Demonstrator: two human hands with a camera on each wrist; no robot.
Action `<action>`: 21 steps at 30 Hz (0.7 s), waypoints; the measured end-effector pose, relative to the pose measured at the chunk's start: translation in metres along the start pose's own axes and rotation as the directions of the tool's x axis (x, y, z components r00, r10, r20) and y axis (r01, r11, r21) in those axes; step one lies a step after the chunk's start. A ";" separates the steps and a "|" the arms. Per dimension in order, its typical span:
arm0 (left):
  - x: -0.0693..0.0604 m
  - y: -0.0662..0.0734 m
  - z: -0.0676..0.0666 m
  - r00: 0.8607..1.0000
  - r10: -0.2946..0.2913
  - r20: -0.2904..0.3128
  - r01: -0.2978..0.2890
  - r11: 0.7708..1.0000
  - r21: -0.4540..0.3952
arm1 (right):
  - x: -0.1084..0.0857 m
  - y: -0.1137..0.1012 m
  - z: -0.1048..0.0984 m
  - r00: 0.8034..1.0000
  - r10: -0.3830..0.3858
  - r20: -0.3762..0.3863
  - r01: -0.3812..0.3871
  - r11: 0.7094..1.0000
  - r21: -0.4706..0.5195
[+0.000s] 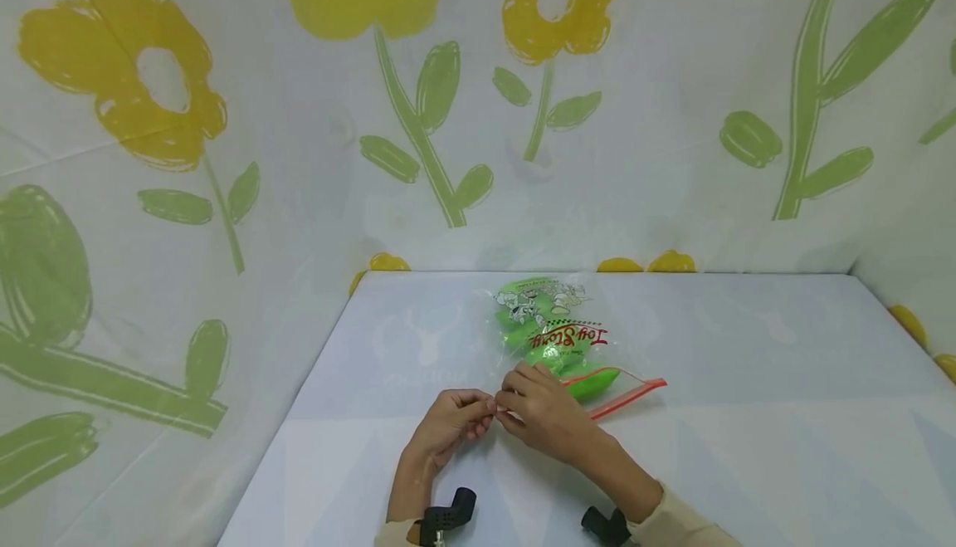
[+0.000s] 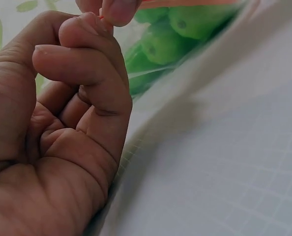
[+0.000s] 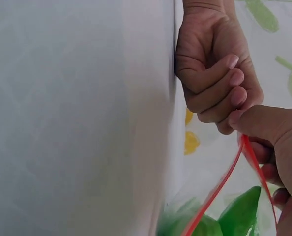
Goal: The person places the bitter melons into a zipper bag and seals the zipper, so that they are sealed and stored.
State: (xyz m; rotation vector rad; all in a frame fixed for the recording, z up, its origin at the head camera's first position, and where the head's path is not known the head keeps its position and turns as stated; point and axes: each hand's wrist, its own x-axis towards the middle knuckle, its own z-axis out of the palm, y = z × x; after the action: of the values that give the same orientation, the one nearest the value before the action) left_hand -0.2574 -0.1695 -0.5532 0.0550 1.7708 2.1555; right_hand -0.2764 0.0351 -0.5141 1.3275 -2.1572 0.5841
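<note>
A clear zip bag (image 1: pixel 620 323) with a red zip strip (image 1: pixel 629 398) and red "Toy Story" lettering lies on the table. Through its plastic show several glossy green things (image 1: pixel 593 383), rounded and pointed; their kind is unclear. At the left end of the strip, my left hand (image 1: pixel 446 424) pinches the bag's corner, its other fingers curled in the left wrist view. My right hand (image 1: pixel 548 416) pinches the same corner, fingertips against the left ones. In the right wrist view two red zip edges (image 3: pixel 216 189) spread apart from the pinched corner, so the mouth gapes there.
The white table (image 1: pixel 747 447) extends to both sides of the bag. Behind and to the left hangs a white curtain (image 1: pixel 635 157) printed with yellow flowers and green leaves. Black camera mounts (image 1: pixel 448 516) sit on both wrists.
</note>
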 end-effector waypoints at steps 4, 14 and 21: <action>0.000 -0.001 0.000 1.000 -0.003 0.002 0.003 1.000 -0.007 | 0.000 0.000 0.001 1.000 -0.018 -0.012 0.018 1.000 0.011; -0.001 0.001 0.003 0.999 0.028 -0.039 -0.027 0.999 0.023 | 0.002 0.002 0.002 0.999 -0.019 -0.041 0.021 0.998 0.052; 0.000 0.001 0.004 0.998 0.026 -0.055 -0.025 1.000 0.018 | -0.001 0.003 0.000 1.000 -0.008 -0.027 0.009 0.999 0.052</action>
State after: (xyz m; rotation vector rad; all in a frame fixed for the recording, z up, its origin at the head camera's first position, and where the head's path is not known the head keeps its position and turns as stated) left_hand -0.2566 -0.1655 -0.5518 0.0224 1.8293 2.1798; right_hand -0.2791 0.0372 -0.5143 1.3481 -2.1271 0.6547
